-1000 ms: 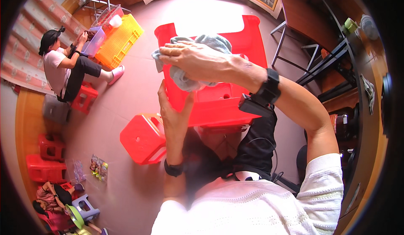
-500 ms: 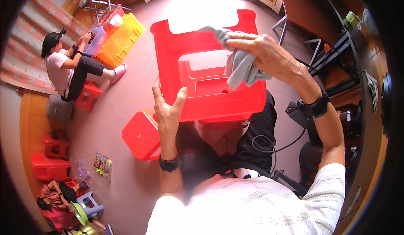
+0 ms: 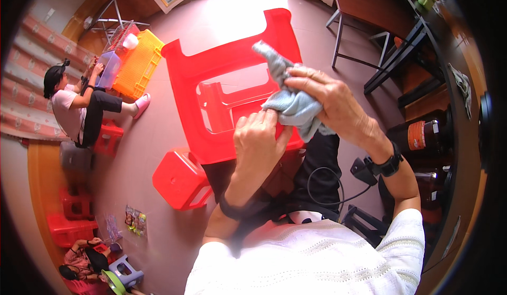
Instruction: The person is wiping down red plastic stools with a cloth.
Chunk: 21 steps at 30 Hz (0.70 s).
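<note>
A large red plastic table (image 3: 222, 68) lies tipped on its side in front of me, its underside and ribs facing me. My right hand (image 3: 330, 102) grips a bunched light grey-blue cloth (image 3: 288, 102) against the table's near edge. Beside it, my left hand (image 3: 260, 139) rests on the lower edge of the table, fingertips touching the cloth's hem. Both wrists wear dark bands.
A red plastic stool (image 3: 179, 179) stands on the floor at my lower left. A seated person (image 3: 79, 105) works at a yellow crate (image 3: 138, 65) far left. More red stools (image 3: 74, 216) line the left wall. A dark metal-legged table (image 3: 391, 41) stands right.
My right hand carried the cloth from the table's upper left across to its right edge and lower. My left hand moved right to meet the cloth. The view shifted closer.
</note>
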Available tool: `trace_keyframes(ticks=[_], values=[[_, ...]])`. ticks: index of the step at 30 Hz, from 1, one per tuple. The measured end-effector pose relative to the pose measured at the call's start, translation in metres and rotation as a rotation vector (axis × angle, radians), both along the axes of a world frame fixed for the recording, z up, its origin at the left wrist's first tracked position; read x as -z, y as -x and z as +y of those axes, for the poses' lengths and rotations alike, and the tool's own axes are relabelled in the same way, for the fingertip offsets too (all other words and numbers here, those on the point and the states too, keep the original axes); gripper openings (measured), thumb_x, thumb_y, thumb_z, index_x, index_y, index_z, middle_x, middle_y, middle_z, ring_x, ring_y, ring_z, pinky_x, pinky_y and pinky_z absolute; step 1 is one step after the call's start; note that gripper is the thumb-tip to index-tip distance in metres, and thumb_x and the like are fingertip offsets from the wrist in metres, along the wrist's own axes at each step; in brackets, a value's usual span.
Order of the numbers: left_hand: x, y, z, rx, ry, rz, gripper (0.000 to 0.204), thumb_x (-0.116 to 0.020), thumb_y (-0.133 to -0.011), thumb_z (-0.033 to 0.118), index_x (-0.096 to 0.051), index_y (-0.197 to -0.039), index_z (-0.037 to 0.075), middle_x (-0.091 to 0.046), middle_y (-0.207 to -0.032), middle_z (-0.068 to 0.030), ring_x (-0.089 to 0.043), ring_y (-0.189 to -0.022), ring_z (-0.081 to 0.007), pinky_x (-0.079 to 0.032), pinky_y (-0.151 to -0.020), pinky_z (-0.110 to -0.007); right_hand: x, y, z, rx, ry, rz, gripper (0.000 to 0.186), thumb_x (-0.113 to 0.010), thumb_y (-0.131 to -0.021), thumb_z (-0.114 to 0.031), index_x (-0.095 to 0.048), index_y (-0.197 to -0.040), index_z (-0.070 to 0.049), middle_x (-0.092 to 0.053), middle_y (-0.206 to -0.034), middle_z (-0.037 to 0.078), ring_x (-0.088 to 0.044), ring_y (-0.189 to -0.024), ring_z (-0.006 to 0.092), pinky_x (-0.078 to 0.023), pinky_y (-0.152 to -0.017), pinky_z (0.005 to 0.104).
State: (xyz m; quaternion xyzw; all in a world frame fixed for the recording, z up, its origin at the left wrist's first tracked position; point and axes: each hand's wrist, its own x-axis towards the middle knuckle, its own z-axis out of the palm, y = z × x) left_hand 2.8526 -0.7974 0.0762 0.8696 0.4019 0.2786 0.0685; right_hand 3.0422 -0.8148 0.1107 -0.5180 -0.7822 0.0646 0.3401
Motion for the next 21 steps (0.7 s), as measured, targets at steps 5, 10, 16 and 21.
trace_keyframes(ticks=[5,10,16,21], values=[[0.008,-0.012,0.009,0.046,-0.038,-0.037,0.029,-0.071,-0.075,0.023,-0.061,-0.09,0.0,-0.063,-0.075,-0.0117,-0.061,-0.068,-0.0264,-0.042,-0.062,-0.037,0.005,-0.01,-0.001,-0.04,0.033,0.096,0.048,-0.066,-0.068,0.005,-0.057,-0.114,-0.002,-0.056,-0.122,0.018,-0.053,-0.114,0.0364,-0.045,-0.097,0.0414],[0.007,-0.017,0.011,0.008,-0.051,0.068,0.03,-0.07,-0.08,0.029,-0.061,-0.085,0.001,-0.061,-0.067,-0.0098,-0.059,-0.06,-0.0252,-0.041,-0.058,-0.036,0.015,-0.023,0.051,0.11,-0.133,-0.008,0.042,-0.058,-0.073,0.006,-0.056,-0.115,0.001,-0.057,-0.12,0.019,-0.055,-0.109,0.0357,-0.045,-0.095,0.0401],[0.005,-0.019,0.013,0.01,-0.134,0.012,0.033,-0.071,-0.079,0.033,-0.06,-0.076,0.002,-0.059,-0.064,-0.0089,-0.057,-0.057,-0.0242,-0.041,-0.056,-0.036,0.003,-0.036,0.117,0.205,-0.202,-0.126,0.041,-0.058,-0.078,0.003,-0.056,-0.12,0.0,-0.058,-0.121,0.017,-0.057,-0.108,0.0341,-0.044,-0.098,0.0377],[0.006,-0.005,0.017,0.012,-0.094,0.008,0.034,-0.07,-0.08,0.036,-0.06,-0.077,0.003,-0.059,-0.064,-0.0092,-0.057,-0.057,-0.0244,-0.041,-0.055,-0.036,0.0,-0.013,0.111,0.171,-0.145,-0.139,0.048,-0.06,-0.074,0.008,-0.057,-0.121,-0.002,-0.056,-0.124,0.017,-0.058,-0.109,0.0335,-0.047,-0.095,0.0373]])
